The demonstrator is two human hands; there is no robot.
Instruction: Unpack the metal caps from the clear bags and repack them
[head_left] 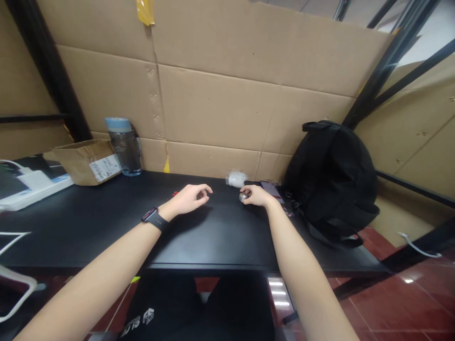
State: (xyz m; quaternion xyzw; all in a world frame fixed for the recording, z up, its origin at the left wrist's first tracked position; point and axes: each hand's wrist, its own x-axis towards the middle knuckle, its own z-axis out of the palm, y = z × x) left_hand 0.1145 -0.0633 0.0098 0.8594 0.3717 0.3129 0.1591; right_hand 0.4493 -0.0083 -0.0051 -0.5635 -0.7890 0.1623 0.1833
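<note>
"Firstly, what occupies the left of the black tabletop (213,237)?"

"A brown cardboard box (80,163), beside a translucent grey bottle with a blue lid (125,150)."

"And the hands?"

"Left hand (190,198): above the tabletop, fingers loosely curled, released. Near a white plastic-wrapped bundle (237,179), a small, round, silver metallic object (242,197) is pinched by the right hand (258,195), left of a black fabric backpack (334,175)."

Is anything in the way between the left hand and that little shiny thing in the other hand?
Nothing that I can see. Between the left hand and the small silvery thing in the right hand, only black tabletop shows. The white bundle lies farther back, out of that path.
</note>
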